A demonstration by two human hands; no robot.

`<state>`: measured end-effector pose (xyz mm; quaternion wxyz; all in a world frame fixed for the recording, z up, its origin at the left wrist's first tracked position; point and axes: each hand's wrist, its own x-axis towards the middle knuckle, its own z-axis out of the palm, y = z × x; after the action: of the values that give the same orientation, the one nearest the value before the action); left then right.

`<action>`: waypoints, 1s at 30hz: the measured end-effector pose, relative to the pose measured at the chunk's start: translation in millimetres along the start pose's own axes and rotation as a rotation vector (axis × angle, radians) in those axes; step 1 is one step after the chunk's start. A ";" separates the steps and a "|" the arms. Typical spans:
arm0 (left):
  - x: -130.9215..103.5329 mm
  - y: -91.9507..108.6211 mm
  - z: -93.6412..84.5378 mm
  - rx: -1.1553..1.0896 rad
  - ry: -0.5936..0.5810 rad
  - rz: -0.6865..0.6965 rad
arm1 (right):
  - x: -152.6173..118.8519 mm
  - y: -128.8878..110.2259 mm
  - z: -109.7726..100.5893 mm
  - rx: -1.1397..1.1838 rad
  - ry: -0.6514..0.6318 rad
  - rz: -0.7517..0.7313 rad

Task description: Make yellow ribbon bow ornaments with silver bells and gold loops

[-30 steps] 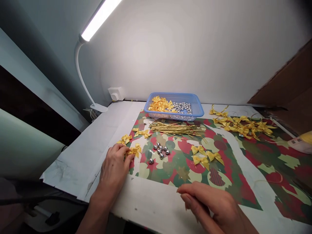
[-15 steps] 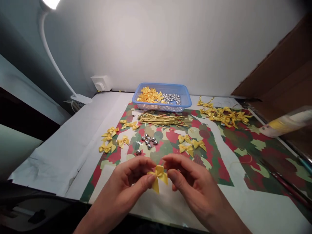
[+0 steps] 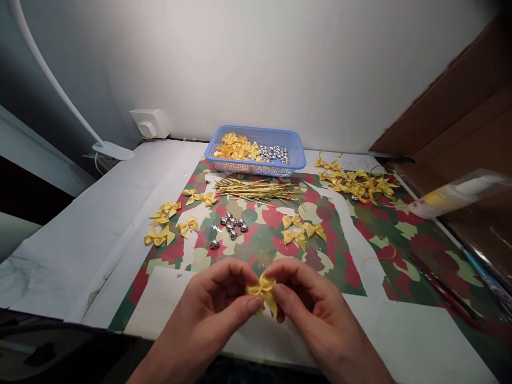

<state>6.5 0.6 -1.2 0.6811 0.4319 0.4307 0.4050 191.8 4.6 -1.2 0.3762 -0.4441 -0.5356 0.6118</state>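
Note:
A yellow ribbon bow [image 3: 264,288] is pinched between my two hands low in the middle of the view. My left hand [image 3: 216,304] has thumb and fingers closed on its left side, and my right hand [image 3: 308,304] grips its right side. Beyond them lie several silver bells [image 3: 233,225] in a small cluster. Loose yellow bows [image 3: 188,226] rest at the left, and three more bows [image 3: 294,237] lie at the right. Behind the bells is a bundle of gold twist ties [image 3: 256,189].
A blue basket [image 3: 256,169] holding yellow bows and silver bells stands near the wall. Right of it lies a pile of bows with gold ties [image 3: 360,184]. A bottle [image 3: 448,197] and a cardboard box [image 3: 460,101] are at the far right. A white lamp stem [image 3: 56,80] rises at left.
My right hand has closed in on the bow, which is turned and now gripped from both sides. The view has shifted, so the table items appear further left and slightly higher.

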 end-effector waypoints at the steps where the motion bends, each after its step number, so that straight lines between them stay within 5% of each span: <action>1: 0.3 -0.8 0.1 -0.007 -0.005 -0.003 | -0.8 0.4 -0.8 -0.005 -0.002 0.005; 13: -1.5 0.0 -0.9 0.087 -0.110 -0.043 | -1.1 -13.3 -16.7 -0.370 -0.074 -0.063; 30: 7.5 9.3 -4.7 0.619 -0.178 -0.006 | -1.2 -6.2 -20.2 -0.710 -0.255 -0.105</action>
<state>2.6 11.4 4.6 0.5535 0.6513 0.4732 0.2133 211.2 10.9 4.4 0.1600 -0.4391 -0.7788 0.4184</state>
